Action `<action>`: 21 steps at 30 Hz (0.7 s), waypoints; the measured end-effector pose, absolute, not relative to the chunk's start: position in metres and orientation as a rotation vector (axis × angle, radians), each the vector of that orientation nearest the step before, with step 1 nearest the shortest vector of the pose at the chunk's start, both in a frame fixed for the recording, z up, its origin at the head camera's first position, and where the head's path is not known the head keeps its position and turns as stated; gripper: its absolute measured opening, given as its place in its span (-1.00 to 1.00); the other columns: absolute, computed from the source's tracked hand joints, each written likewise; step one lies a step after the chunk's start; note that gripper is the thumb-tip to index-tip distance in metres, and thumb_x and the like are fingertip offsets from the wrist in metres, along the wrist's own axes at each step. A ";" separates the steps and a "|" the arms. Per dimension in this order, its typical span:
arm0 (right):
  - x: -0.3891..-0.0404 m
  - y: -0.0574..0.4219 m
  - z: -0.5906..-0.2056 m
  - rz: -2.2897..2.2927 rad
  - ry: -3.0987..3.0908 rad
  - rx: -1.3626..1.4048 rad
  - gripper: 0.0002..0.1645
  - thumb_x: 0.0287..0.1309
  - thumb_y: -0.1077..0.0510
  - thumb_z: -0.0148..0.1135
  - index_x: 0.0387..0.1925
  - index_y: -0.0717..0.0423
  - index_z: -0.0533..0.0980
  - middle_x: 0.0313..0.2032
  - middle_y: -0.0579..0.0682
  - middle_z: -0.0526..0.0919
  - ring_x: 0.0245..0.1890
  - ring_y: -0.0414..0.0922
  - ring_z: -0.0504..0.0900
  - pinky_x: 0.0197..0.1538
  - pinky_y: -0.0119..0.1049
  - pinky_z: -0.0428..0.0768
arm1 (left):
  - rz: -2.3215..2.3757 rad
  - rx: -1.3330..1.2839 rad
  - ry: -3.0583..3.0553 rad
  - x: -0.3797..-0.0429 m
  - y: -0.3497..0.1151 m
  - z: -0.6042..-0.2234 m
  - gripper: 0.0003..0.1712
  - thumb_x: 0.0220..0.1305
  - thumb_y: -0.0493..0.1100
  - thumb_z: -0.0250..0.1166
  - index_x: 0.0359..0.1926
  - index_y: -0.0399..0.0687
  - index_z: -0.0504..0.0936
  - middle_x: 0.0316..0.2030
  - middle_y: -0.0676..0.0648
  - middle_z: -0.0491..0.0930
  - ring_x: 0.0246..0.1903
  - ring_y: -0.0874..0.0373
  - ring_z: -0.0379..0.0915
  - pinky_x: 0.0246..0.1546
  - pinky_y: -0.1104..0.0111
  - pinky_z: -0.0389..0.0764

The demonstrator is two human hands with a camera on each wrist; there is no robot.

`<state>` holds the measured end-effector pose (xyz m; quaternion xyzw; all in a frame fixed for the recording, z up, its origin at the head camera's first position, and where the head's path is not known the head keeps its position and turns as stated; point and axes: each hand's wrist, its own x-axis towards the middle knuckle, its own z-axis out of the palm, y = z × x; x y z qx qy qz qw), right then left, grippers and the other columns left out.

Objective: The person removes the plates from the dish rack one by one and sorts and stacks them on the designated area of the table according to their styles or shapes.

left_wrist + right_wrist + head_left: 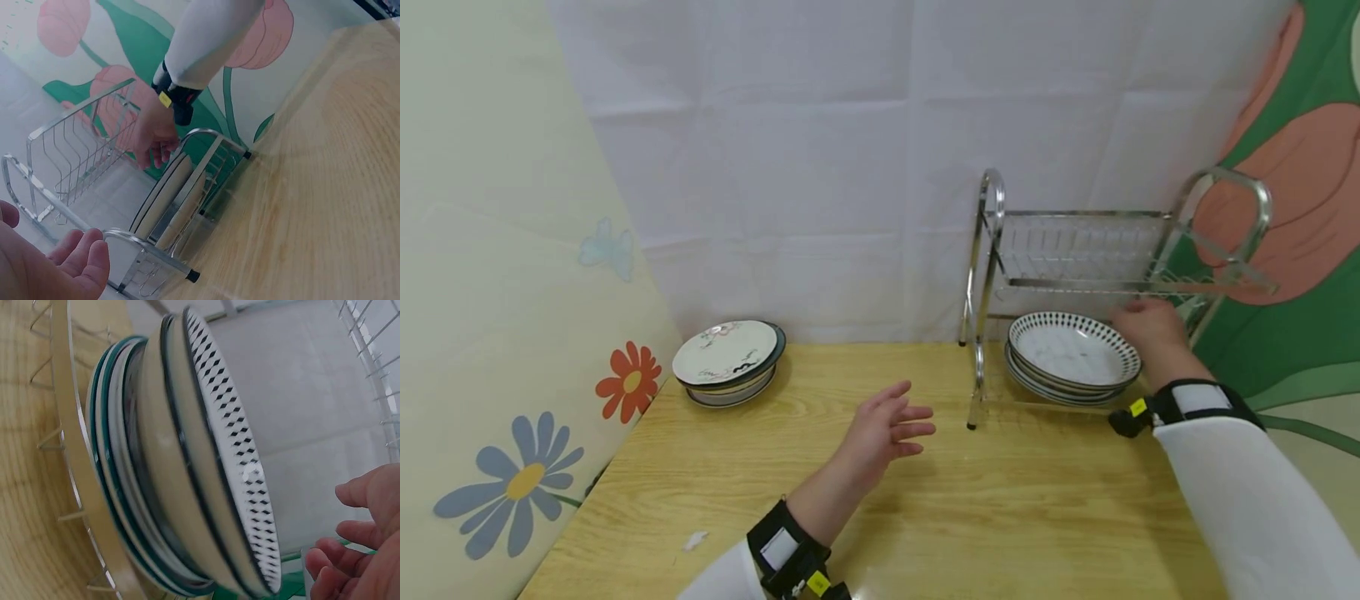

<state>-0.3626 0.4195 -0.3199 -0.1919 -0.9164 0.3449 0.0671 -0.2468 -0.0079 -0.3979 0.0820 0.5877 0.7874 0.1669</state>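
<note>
Head view: right hand, fingers loosely apart, hovers beside the flat-lying, face-up plate stack.

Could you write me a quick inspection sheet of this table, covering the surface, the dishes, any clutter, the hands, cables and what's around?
Surface: wooden table, pale grain.
Job's things: stack of plates on the lower shelf of the metal dish rack; top plate has a dark diamond rim.
Clutter: second plate stack at the table's far left; small white scrap near the front edge.
Hands: right hand at the racked plates' far edge, fingers loosely bent, holding nothing; left hand open above the table.
Cables: nothing seen.
Surroundings: white cloth backdrop, flower-patterned panels either side.
</note>
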 end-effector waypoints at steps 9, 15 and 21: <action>-0.358 0.432 -0.336 0.660 -2.860 -0.556 -0.19 0.46 -0.13 -0.06 0.43 0.44 0.25 0.34 0.57 0.28 0.29 0.49 0.32 0.24 0.35 0.44 | 2.192 0.240 1.663 -0.239 0.000 -0.403 -0.38 0.63 -0.03 -0.05 0.58 -0.09 0.18 0.19 -0.27 0.65 0.04 -0.02 0.73 -0.12 0.30 0.73; -0.356 0.439 -0.346 0.494 -2.863 -0.519 -0.42 0.42 -0.01 -0.01 0.00 0.53 0.46 0.03 0.57 0.49 -0.05 0.44 0.54 -0.16 0.21 0.57 | 2.175 0.226 1.665 -0.237 0.003 -0.406 -0.37 0.61 -0.02 -0.02 0.58 -0.08 0.19 0.18 -0.26 0.66 0.01 0.01 0.74 -0.13 0.30 0.73; -0.351 0.440 -0.350 0.440 -2.915 -0.554 -0.47 0.34 0.09 -0.03 -0.09 0.60 0.49 -0.05 0.57 0.51 -0.16 0.40 0.58 -0.30 0.14 0.57 | 2.182 0.216 1.681 -0.238 0.003 -0.409 -0.36 0.60 0.00 0.00 0.57 -0.07 0.20 0.18 -0.26 0.66 0.01 0.00 0.73 -0.09 0.25 0.73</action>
